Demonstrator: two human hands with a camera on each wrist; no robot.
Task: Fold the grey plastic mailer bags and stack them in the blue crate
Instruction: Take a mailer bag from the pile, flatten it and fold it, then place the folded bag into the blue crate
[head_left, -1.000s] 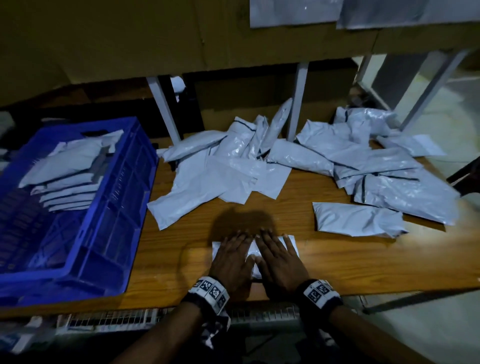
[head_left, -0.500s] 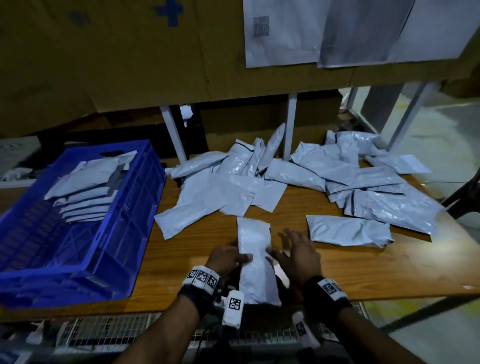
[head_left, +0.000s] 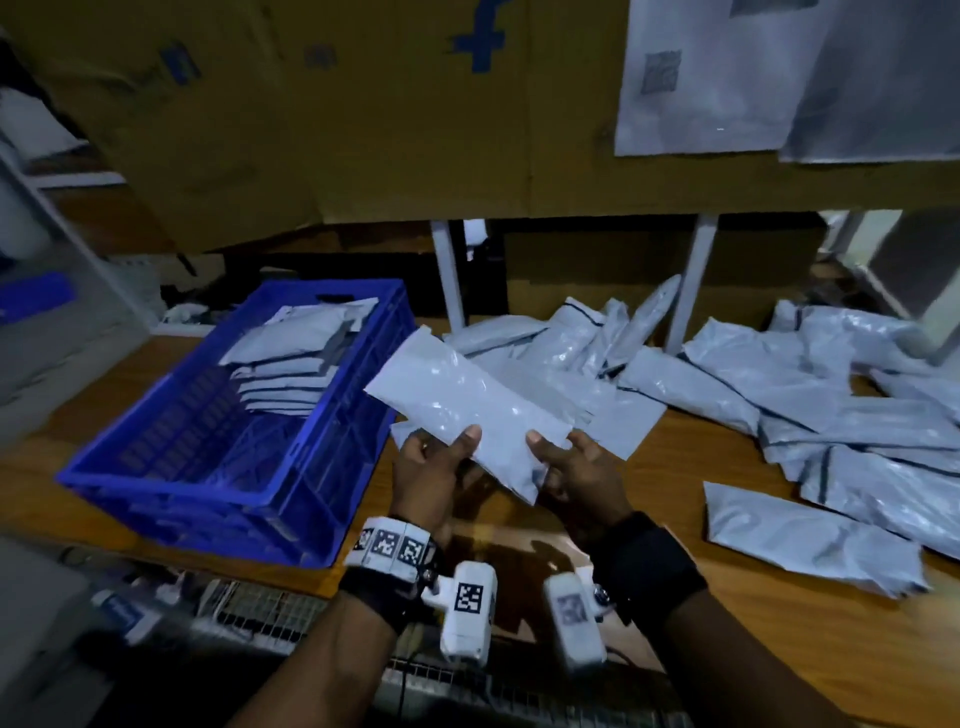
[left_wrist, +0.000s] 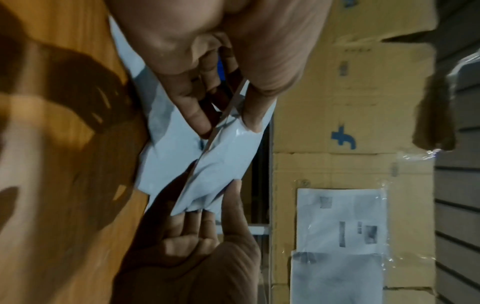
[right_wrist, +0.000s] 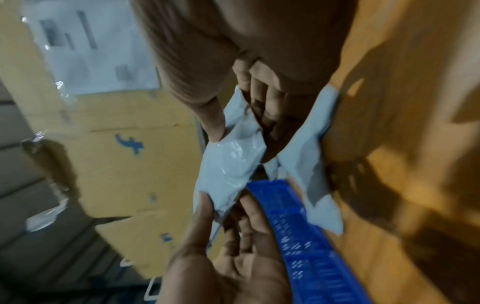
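Now carrying a folded bag (head_left: 470, 410) toward the crate (head_left: 171, 470).
Both hands, left (head_left: 434, 470) and right (head_left: 582, 470), are pinching one end; the slick fold risks springing open.

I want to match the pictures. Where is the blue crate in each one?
Head: blue crate on the left, on the wooden table, beside the left hand.
Left wrist: only a blue sliver between the fingers; can't tell if it's the crate.
Right wrist: lower middle.
Shared landmark: the folded grey bag held by both hands.

The long grey glossy plastic mailer bag (head_left: 467, 410) crinkles; the orange-brown wooden desk (head_left: 727, 519) looks smooth; the blue ribbed plastic crate (head_left: 171, 467) looks matt.
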